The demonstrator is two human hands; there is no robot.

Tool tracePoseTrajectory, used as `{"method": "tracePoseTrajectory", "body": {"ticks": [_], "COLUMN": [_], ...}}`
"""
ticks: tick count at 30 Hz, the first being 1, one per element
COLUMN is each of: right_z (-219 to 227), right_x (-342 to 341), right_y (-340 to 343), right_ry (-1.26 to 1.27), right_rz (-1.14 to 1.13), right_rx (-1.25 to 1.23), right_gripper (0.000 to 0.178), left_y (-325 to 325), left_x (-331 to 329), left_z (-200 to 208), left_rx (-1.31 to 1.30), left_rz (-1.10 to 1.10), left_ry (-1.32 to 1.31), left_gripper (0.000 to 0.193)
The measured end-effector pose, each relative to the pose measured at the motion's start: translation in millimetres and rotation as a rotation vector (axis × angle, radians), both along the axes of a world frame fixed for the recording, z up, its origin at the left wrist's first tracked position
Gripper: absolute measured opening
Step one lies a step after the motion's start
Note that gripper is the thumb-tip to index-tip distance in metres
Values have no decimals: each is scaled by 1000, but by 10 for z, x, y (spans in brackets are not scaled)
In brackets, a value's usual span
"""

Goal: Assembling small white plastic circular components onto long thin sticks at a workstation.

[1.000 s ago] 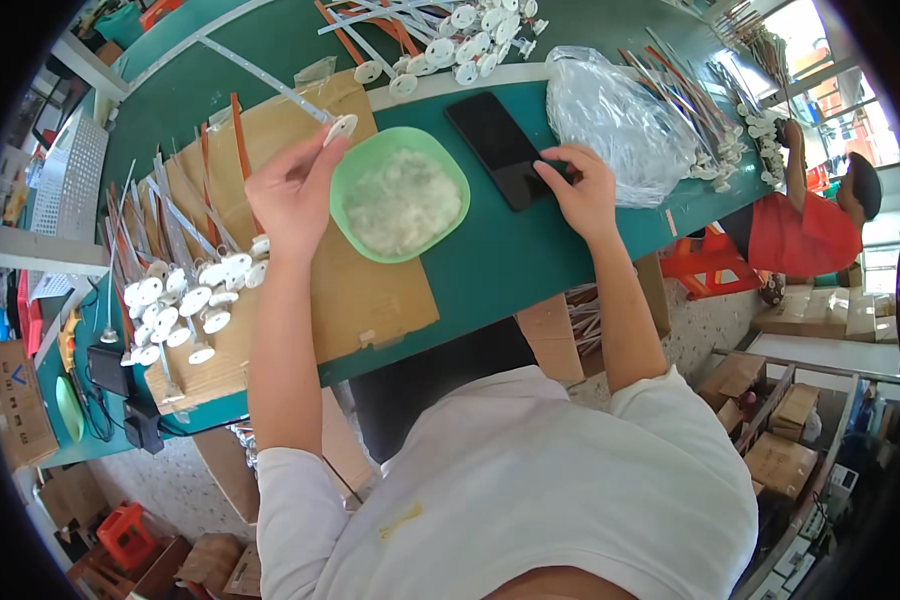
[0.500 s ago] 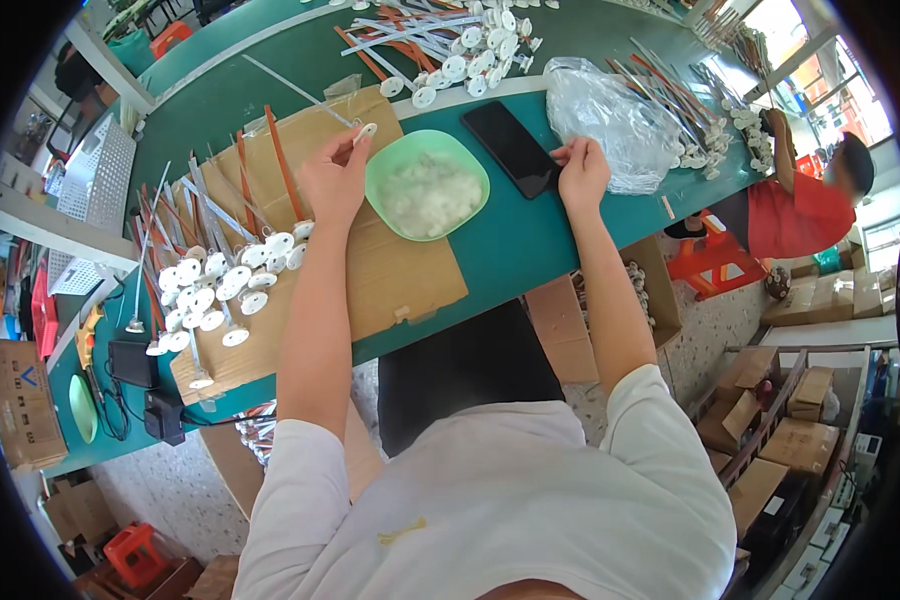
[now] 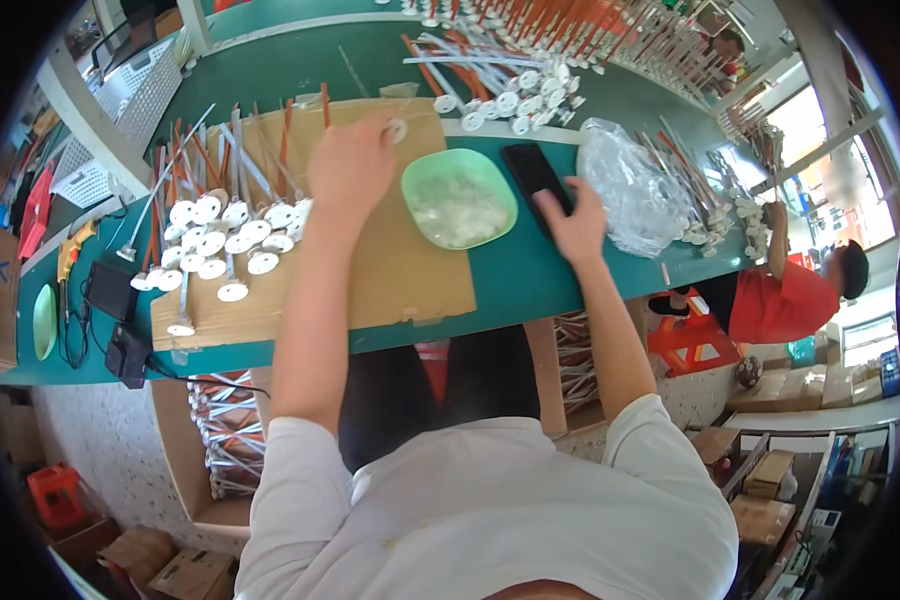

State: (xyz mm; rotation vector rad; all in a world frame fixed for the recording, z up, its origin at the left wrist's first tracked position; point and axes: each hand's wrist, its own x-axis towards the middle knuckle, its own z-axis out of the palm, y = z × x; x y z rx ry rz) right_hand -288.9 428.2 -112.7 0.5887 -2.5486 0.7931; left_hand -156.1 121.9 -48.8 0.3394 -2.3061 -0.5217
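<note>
My left hand [image 3: 352, 165], blurred by motion, is closed on a thin strip with a white disc end [image 3: 398, 130]; the disc shows at the fingertips, over the cardboard sheet. To its right, a light green bowl [image 3: 505, 225] holds white fluffy material. My right hand [image 3: 577, 222] grips the near end of a black smartphone [image 3: 532, 170], thumb across its face and fingers by its right edge. Left of my left arm, several orange and grey strips with white disc ends [image 3: 210, 242] lie on the cardboard [image 3: 390, 285].
A clear plastic bag [image 3: 625, 190] is right of the phone. More disc-ended strips [image 3: 520, 95] are heaped at the back. A yellow-handled tool [image 3: 70, 250] and black adapters [image 3: 112, 290] lie at left. Below the table stand boxes of strips [image 3: 230, 430]. Someone in red [image 3: 785, 305] sits at right.
My right hand has gone from beside the phone to gripping its near end, thumb over it. My left hand has turned, with the disc still at its fingertips. The whole view has shifted.
</note>
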Motion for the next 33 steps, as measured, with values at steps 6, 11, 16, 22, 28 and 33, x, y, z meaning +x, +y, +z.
{"method": "tracePoseTrajectory", "body": {"ticks": [6, 11, 16, 22, 28, 33], "right_z": [27, 113, 158, 97, 98, 118], "right_x": [-63, -51, -24, -56, -26, -32], "right_y": [16, -27, -5, 16, 34, -4], "right_ry": [-89, -149, -166, -160, -168, -163], "right_rz": [106, 119, 91, 117, 112, 119], "right_rx": [95, 41, 81, 55, 33, 25], "right_gripper": [93, 94, 98, 93, 91, 90], "left_y": [57, -265, -438, -331, -9, 131], "left_x": [756, 1053, 1004, 689, 556, 103], "left_z": [435, 533, 555, 505, 712, 478], "left_rx": [-104, -144, -295, -273, -398, -211], "left_rz": [103, -3, -140, -141, 34, -208], "left_ry": [-198, -384, -418, -673, -880, -56], "left_gripper": [16, 19, 20, 20, 24, 32]}}
